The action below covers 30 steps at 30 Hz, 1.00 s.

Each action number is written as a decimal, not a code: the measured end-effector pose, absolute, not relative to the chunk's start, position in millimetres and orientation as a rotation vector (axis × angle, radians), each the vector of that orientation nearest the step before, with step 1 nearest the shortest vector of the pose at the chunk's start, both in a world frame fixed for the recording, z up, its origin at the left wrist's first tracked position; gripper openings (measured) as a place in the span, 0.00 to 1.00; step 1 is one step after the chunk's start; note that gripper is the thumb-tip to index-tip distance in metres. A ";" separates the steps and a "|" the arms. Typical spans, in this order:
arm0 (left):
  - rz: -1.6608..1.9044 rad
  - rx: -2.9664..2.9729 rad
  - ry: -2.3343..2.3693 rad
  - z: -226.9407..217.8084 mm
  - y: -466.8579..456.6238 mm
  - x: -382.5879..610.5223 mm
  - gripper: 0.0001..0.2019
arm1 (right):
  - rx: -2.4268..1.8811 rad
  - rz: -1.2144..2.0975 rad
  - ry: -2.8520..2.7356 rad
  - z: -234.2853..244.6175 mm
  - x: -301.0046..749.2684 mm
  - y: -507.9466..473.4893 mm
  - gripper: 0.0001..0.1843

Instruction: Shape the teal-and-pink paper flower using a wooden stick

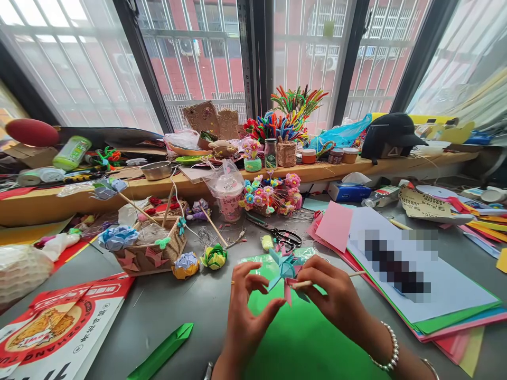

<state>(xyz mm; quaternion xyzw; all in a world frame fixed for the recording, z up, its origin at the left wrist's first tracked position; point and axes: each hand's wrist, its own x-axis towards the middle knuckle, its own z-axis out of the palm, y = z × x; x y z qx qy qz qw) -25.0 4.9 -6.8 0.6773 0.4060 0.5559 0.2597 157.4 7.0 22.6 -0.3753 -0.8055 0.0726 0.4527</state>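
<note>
Low in the middle of the head view, both my hands meet over a green paper sheet (301, 343). My left hand (247, 311) pinches the edge of a folded blue and pink paper flower (285, 268). My right hand (335, 295), with a bead bracelet at the wrist, is closed on the thin wooden stick (356, 274) that runs into the flower. Black scissors (285, 237) lie just behind the flower.
A woven basket (152, 253) with paper flowers stands left of my hands, with loose paper flowers (214, 257) beside it. Stacked coloured paper (447, 301) lies on the right. A folded green strip (162, 352) and a red printed box (59, 327) lie at the near left. A crowded wooden shelf (356, 168) runs under the windows.
</note>
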 end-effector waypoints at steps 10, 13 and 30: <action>1.187 1.643 0.802 -9.2 10.9 -22.9 0.24 | -0.823 -0.063 -2.219 19.4 151.1 6.0 0.17; 1.244 1.606 0.811 -9.5 13.0 -23.6 0.22 | -0.851 0.089 -2.202 23.8 152.8 3.7 0.18; 1.284 1.350 0.954 -9.4 16.0 -25.0 0.18 | -0.838 0.382 -2.104 33.1 159.0 7.0 0.10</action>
